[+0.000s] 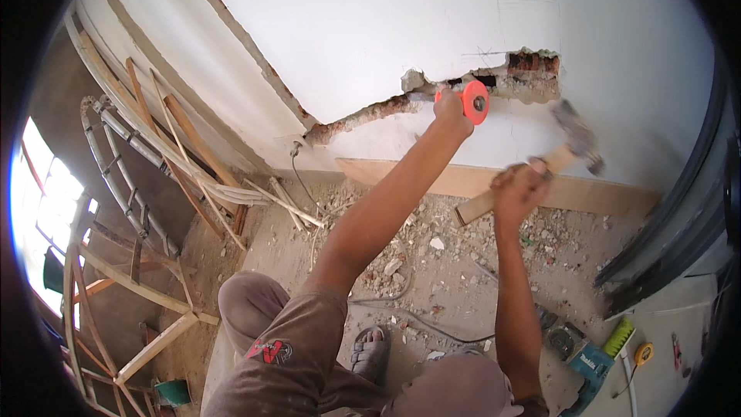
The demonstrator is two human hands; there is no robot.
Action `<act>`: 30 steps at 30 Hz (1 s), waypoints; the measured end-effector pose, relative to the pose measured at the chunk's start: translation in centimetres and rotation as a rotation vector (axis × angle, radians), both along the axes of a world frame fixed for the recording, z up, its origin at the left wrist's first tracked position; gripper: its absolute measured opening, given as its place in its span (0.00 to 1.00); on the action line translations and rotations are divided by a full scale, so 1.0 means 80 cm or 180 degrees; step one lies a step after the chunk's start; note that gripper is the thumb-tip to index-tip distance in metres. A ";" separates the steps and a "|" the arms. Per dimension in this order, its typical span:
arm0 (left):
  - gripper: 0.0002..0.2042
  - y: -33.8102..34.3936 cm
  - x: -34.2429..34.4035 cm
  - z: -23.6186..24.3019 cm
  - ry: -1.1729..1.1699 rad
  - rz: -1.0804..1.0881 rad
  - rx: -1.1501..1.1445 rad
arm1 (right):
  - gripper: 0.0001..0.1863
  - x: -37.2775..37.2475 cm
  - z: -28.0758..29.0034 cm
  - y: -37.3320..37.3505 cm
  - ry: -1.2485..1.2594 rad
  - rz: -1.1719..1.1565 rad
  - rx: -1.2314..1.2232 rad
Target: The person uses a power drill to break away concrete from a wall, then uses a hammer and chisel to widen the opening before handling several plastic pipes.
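My left hand is wrapped around a chisel with a round orange-red hand guard. The chisel's metal blade points left into the rough channel broken in the white wall, where brick shows. To the right, my right hand grips the wooden handle of a hammer. Its metal head is slightly blurred and held up beside the wall, apart from the chisel. Both of my forearms stretch forward toward the wall.
Rubble and a dark cable lie on the floor. A teal power tool and a yellow tape measure are at lower right. Wooden poles, a metal ladder, a timber frame and a green bucket occupy the left.
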State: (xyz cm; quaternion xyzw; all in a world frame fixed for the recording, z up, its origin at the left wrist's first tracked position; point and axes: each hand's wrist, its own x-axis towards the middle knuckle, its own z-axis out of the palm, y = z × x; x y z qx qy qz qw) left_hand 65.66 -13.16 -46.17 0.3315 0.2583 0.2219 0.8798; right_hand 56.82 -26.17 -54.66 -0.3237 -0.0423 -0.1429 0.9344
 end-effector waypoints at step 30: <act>0.24 0.230 -0.154 -0.003 0.1404 -0.3182 0.3721 | 0.25 -0.349 -0.240 -0.061 0.1320 0.3800 -0.3323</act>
